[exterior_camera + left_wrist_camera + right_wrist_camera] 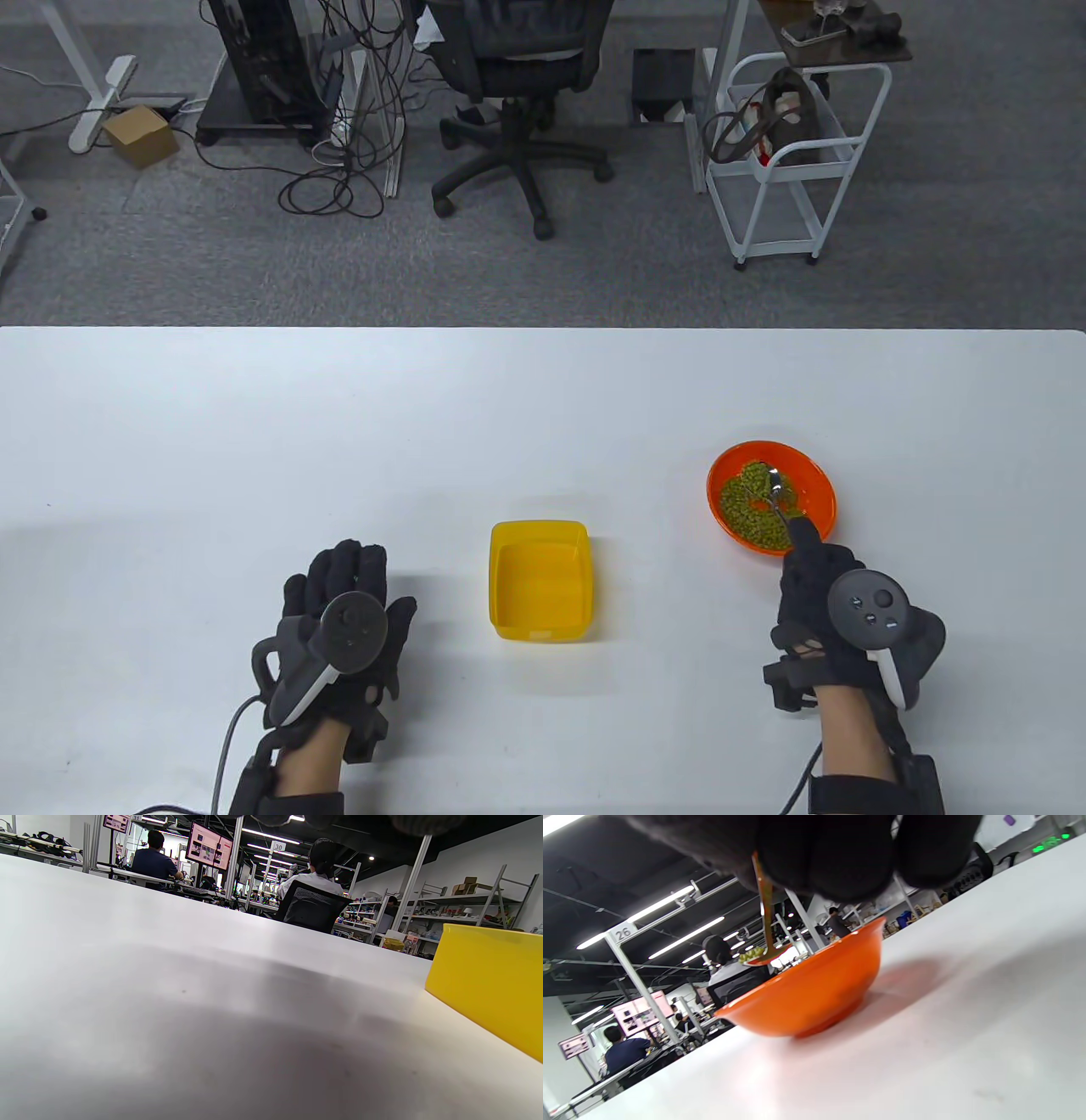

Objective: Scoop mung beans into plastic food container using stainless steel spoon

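An orange bowl [814,475] of green mung beans [747,509] stands at the right of the white table. My right hand [827,594] grips the stainless steel spoon [774,484], its bowl over the beans. In the right wrist view the spoon [764,916] carries a few beans just above the orange bowl's rim [814,984]. The yellow plastic container [539,581] stands empty at the table's middle; its wall shows in the left wrist view [488,988]. My left hand [344,611] rests flat on the table, left of the container, holding nothing.
The white table [254,441] stretches wide behind the objects. Beyond its far edge are an office chair [517,93], a white cart [789,161] and cables on the floor.
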The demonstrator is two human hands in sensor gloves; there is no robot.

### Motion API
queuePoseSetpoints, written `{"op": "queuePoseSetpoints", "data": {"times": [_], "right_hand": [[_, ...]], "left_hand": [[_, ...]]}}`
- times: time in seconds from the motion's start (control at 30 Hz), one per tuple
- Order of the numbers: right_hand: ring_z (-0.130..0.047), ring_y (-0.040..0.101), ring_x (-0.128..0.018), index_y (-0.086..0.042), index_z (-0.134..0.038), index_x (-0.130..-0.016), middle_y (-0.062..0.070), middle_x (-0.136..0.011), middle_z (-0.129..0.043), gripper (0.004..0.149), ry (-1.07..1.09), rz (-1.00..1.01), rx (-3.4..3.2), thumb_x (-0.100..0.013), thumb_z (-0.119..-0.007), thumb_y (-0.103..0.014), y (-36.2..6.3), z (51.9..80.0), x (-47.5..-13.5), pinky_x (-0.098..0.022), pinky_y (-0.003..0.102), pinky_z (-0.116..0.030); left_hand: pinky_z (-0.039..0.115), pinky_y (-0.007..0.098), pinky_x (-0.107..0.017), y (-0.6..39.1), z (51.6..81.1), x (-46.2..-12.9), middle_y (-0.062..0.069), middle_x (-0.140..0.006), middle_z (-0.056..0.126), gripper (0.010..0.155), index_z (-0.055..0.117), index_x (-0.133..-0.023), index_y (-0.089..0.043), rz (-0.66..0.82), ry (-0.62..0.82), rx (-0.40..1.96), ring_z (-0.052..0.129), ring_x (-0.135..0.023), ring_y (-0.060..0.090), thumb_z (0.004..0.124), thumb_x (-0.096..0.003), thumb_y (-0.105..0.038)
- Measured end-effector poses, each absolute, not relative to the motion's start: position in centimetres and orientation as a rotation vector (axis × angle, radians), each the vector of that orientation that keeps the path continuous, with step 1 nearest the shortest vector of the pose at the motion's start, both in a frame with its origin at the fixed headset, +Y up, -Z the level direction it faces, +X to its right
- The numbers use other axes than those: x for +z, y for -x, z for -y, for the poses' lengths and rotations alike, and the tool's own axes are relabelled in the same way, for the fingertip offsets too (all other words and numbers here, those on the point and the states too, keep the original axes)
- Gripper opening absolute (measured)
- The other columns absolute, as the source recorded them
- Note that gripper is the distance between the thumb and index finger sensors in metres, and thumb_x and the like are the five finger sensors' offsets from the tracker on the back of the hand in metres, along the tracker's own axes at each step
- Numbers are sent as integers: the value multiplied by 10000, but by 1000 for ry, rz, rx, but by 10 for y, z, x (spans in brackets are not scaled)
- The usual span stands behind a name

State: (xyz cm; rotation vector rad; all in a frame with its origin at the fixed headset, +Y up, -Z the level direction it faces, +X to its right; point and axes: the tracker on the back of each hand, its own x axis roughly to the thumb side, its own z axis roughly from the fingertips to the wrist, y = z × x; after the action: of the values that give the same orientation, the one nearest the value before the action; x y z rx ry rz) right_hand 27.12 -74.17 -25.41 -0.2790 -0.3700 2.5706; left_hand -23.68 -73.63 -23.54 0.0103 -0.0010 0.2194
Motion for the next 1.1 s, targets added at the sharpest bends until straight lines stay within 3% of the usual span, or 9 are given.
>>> {"op": "queuePoseSetpoints", "data": {"times": [0.33, 0.63, 1.1], "right_hand": [[-866, 189, -582, -234, -701, -956, -103, -705, -817, 437, -49, 424, 2548, -533, -704, -344, -206, 727, -251, -555, 501, -735], [-871, 185, -580, -238, -715, -948, -106, -702, -820, 431, -370, 340, 2553, -531, -705, -348, -135, 730, -238, -553, 498, -740], [-896, 176, -535, -222, -754, -915, -117, -658, -849, 420, -489, 172, 2575, -520, -719, -361, -129, 740, -241, -527, 492, -763]], "left_hand": [[240, 647, -753, 236, 737, -235, 112, -1166, 295, 739, 317, -1078, -252, 1, 0, 214, 335, -1083, 405, 623, -473, -547], [231, 650, -749, 237, 737, -235, 115, -1166, 291, 737, 317, -1078, -252, 0, -11, 195, 312, -1083, 420, 623, -475, -545], [226, 653, -748, 235, 738, -236, 109, -1176, 262, 738, 314, -1079, -258, 3, -1, 156, 278, -1088, 437, 621, -475, -548]]}}
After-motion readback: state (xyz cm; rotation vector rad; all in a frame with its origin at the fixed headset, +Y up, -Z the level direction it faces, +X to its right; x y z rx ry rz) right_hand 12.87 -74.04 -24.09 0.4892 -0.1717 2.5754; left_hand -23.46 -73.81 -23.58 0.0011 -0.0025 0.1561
